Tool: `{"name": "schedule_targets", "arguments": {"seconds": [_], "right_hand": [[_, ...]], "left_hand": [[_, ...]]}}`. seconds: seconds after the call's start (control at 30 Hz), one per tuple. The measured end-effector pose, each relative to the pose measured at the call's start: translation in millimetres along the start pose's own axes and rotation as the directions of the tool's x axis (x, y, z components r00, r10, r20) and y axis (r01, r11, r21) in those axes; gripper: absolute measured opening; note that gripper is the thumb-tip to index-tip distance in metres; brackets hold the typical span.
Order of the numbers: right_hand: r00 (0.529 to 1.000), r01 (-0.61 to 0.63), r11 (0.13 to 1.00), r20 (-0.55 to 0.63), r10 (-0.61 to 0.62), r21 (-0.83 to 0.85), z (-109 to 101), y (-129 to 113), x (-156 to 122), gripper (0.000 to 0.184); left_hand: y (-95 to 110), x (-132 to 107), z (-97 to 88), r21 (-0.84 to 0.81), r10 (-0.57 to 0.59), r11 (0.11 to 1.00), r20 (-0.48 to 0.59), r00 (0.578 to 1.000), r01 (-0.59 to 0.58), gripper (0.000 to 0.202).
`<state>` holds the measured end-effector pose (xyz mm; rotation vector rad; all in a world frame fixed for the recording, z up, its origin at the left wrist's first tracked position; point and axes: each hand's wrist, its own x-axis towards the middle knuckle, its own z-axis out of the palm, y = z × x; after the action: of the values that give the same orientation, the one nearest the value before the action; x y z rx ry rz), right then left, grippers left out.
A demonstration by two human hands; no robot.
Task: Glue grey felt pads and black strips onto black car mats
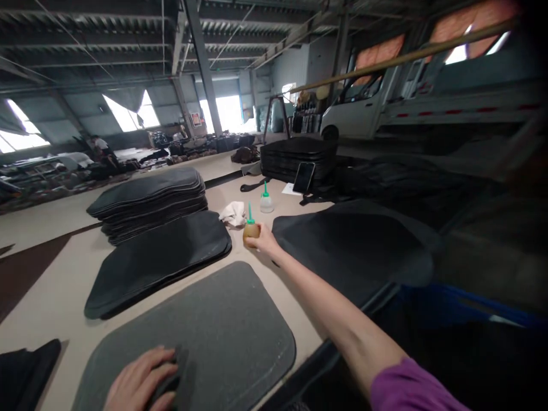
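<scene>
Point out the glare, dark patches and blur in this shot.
In the head view, the back doorway and the window left of it burn out to white; in the head view, the lower right sinks into shadow, leaving the blue object murky and soft; in the head view, the amber bottle in the right hand stays readable.

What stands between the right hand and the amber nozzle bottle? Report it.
Nothing visible: the right hand grips the amber nozzle bottle. The white cloth and clear nozzle bottle are beyond it, not between.
</scene>
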<state>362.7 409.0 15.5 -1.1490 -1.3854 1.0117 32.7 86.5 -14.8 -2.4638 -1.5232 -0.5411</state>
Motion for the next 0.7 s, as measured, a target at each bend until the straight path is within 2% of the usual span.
{"name": "schedule_targets", "arguments": {"seconds": [0.07, 0.17, 0.23, 0.3, 0.33, 0.37, 0.4, 0.47, 0.53, 0.6, 0.7], "right_hand": [[1.0, 0.019, 0.992, 0.022, -0.016, -0.121, 4.5, -3.1, -4.1, 0.053], [0.996, 0.087, 0.963, 0.055, -0.075, -0.254, -5.3, -10.1, -20.5, 0.059], [0.987, 0.15, 0.94, 0.106, -0.123, -0.306, -26.2, -16.1, -42.6, 0.056], [0.961, 0.241, 0.91, 0.216, -0.174, -0.338, -56.1, -23.2, -76.1, 0.031], [0.925, 0.327, 0.878, 0.31, -0.22, -0.35, -72.3, -26.4, -96.5, 0.016], [0.876, 0.413, 0.84, 0.407, -0.261, -0.351, -88.0, -28.8, -118.4, 0.012], [0.82, 0.498, 0.793, 0.488, -0.299, -0.352, -102.3, -30.3, -140.6, 0.015], [0.677, 0.67, 0.664, 0.641, -0.362, -0.332, -123.6, -30.3, -182.0, 0.018], [0.572, 0.777, 0.529, 0.732, -0.37, -0.34, -133.9, -28.5, -214.0, 0.019], [0.523, 0.825, 0.434, 0.781, -0.342, -0.363, -135.3, -27.5, -233.5, 0.023], [0.478, 0.857, 0.352, 0.834, -0.275, -0.375, -130.5, -30.0, -242.2, 0.028]], "left_hand": [[22.9, 16.4, -8.2, -0.035, -0.083, 0.996, 0.094, 0.992, 0.087, 0.034], [48.2, 36.3, -14.9, -0.105, -0.074, 0.99, 0.199, 0.977, 0.096, 0.033], [56.3, 42.3, -14.9, -0.148, -0.051, 0.985, 0.229, 0.972, 0.086, 0.034], [61.0, 42.6, -14.0, -0.175, -0.032, 0.982, 0.236, 0.971, 0.075, 0.033], [63.3, 41.6, -13.9, -0.184, -0.025, 0.98, 0.233, 0.972, 0.069, 0.033], [66.0, 40.6, -14.0, -0.193, -0.018, 0.979, 0.225, 0.974, 0.063, 0.032], [69.3, 39.8, -14.3, -0.205, -0.011, 0.977, 0.212, 0.977, 0.055, 0.032], [77.2, 40.1, -15.2, -0.23, 0.001, 0.972, 0.186, 0.983, 0.042, 0.032], [85.7, 43.5, -15.8, -0.254, 0.011, 0.967, 0.165, 0.986, 0.031, 0.031], [93.1, 49.5, -15.5, -0.269, 0.01, 0.963, 0.163, 0.987, 0.034, 0.03], [99.5, 59.6, -13.5, -0.277, -0.015, 0.959, 0.188, 0.982, 0.067, 0.028]]}}
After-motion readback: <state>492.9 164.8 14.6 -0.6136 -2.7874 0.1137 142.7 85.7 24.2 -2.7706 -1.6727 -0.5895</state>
